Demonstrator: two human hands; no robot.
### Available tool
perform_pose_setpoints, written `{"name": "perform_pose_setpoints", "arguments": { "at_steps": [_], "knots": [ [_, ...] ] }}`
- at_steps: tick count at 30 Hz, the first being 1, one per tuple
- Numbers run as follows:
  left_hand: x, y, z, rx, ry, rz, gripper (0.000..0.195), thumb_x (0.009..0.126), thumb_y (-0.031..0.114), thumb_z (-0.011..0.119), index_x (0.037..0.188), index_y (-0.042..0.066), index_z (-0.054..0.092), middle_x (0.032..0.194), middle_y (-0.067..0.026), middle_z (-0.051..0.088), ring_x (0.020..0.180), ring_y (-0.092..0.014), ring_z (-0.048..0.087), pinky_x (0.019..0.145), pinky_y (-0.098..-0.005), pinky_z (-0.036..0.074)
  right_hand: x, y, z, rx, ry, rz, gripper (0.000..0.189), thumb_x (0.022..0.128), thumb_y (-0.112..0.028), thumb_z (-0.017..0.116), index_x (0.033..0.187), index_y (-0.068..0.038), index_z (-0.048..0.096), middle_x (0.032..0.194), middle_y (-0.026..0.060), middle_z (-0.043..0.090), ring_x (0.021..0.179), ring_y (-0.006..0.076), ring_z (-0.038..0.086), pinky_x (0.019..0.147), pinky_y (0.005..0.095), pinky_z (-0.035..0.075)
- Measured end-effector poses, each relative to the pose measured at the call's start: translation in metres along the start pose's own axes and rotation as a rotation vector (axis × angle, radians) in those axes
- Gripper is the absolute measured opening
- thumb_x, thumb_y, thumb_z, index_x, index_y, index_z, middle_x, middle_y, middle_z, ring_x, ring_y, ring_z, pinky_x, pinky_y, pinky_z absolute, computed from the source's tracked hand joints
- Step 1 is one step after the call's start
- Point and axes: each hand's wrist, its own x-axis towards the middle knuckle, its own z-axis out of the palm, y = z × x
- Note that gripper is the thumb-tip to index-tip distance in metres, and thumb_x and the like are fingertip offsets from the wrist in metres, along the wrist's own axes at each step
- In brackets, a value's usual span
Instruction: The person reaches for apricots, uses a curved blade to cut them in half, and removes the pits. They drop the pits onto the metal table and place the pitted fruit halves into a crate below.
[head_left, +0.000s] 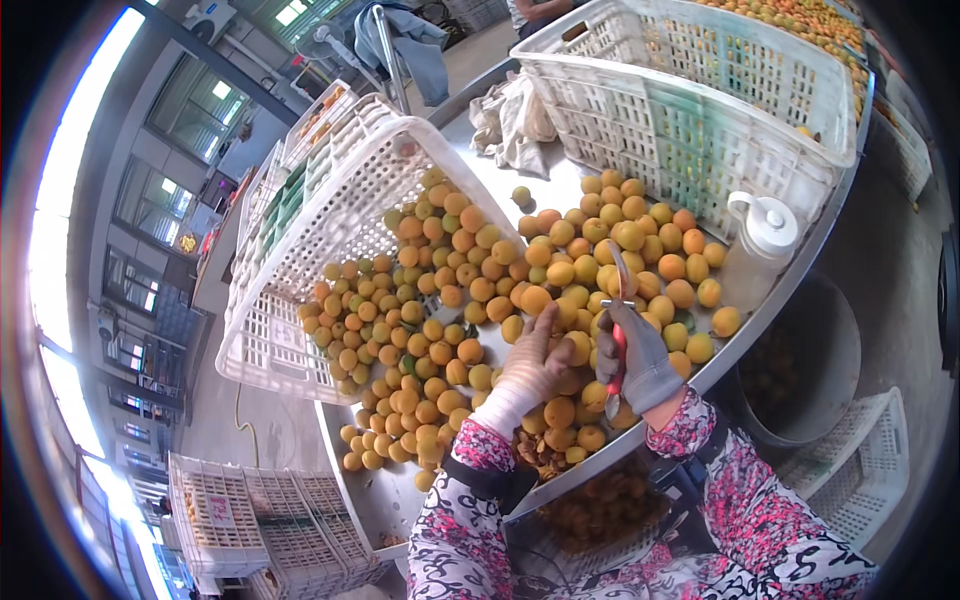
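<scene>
Many yellow-orange apricots (559, 274) lie heaped on a metal table (352, 491) before me. My left hand (529, 364), in a pale glove, reaches into the heap with its fingertips among the fruit; whether it grips one is unclear. In my right hand (641, 356), gloved in grey, is a red-handled tool (619, 349). Its curved metal blade (621, 270) points away from me, and a short metal end shows below the fist. More apricots spill from a tipped white plastic crate (240, 330) on the left. Brown pieces, perhaps pits (534, 454), lie by the near edge.
A large white crate (615, 112) stands at the table's back beside a crumpled cloth (510, 124). A white-lidded plastic jug (757, 251) is at the right edge. Below are a bucket (844, 360) and a crate (862, 465). Stacked crates (292, 510) stand lower left. A person's arm (544, 9) shows behind.
</scene>
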Motion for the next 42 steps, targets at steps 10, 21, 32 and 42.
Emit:
{"name": "perform_pose_setpoints", "arguments": {
  "at_steps": [10,21,32,42],
  "knots": [
    [0.029,-0.029,-0.09,0.174,0.246,-0.229,0.055,0.085,0.033,0.062,0.134,0.013,0.046,0.133,-0.0136,0.049,0.12,-0.025,0.049,0.099,-0.0324,0.039,0.001,0.004,0.012,-0.108,0.041,-0.002,0.027,0.092,-0.038,0.053,0.089,-0.011,0.048,0.056,0.0002,0.044,0.04,0.0127,0.04,0.038,0.0275,0.035],
    [0.073,-0.074,-0.085,0.587,0.394,-0.287,0.06,0.079,0.048,0.056,0.13,0.018,0.05,0.142,-0.0115,0.038,0.132,-0.034,0.031,0.105,-0.0425,0.03,0.002,0.007,0.026,-0.202,0.082,-0.027,0.029,0.094,-0.038,0.048,0.086,-0.011,0.049,0.055,-0.0005,0.042,0.041,0.0117,0.038,0.039,0.0261,0.034],
    [0.137,-0.086,-0.123,0.229,0.438,-0.187,0.046,0.086,0.029,0.055,0.13,0.018,0.049,0.132,-0.0145,0.049,0.117,-0.034,0.049,0.1,-0.0387,0.038,0.002,-0.004,0.019,-0.253,0.068,0.009,0.028,0.096,-0.037,0.044,0.09,-0.009,0.047,0.059,0.0003,0.042,0.045,0.0114,0.039,0.043,0.0259,0.034],
    [0.2,-0.11,-0.132,0.253,0.44,-0.187,0.061,0.079,0.019,0.06,0.135,0.008,0.04,0.143,-0.0164,0.034,0.127,-0.033,0.039,0.105,-0.0355,0.034,0.003,0.003,0.022,-0.297,0.055,0.074,0.027,0.097,-0.034,0.042,0.091,-0.008,0.047,0.059,0.0009,0.042,0.046,0.0125,0.041,0.045,0.0272,0.037]
  ]
}}
